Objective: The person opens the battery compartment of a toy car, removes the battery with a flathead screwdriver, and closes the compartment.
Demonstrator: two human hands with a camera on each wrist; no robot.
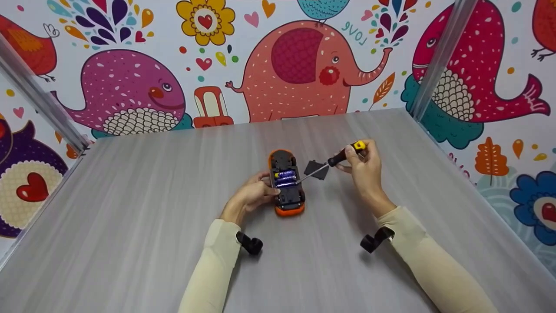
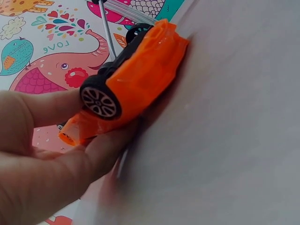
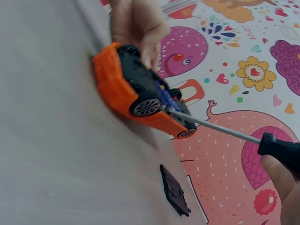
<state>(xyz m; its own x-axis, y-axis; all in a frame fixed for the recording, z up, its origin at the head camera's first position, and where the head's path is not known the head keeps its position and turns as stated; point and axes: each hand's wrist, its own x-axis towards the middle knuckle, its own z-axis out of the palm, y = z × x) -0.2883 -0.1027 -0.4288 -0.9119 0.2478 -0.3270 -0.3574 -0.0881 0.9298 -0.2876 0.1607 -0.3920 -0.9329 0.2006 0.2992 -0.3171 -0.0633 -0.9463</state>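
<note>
An orange toy car [image 1: 290, 211] lies upside down, its black underside facing up. Purple batteries [image 1: 286, 176] show in its uncovered battery compartment. My left hand [image 1: 252, 192] grips the car from its left side, thumb on the underside; in the left wrist view, thumb and fingers [image 2: 61, 105] hold it around one wheel. In my right hand [image 1: 366, 167] is a screwdriver [image 1: 336, 159] with a black and yellow handle. Its metal shaft [image 3: 220, 128] slants down to the car, the tip right at the edge of the battery compartment.
A black battery cover [image 1: 316, 170] lies on the grey table [image 1: 152, 208] just right of the car. Behind the table stands a wall [image 1: 243, 56] printed with cartoon animals, with metal posts [image 1: 441, 61] at the corners. Black wrist cameras [image 1: 251, 243] stick out from both sleeves.
</note>
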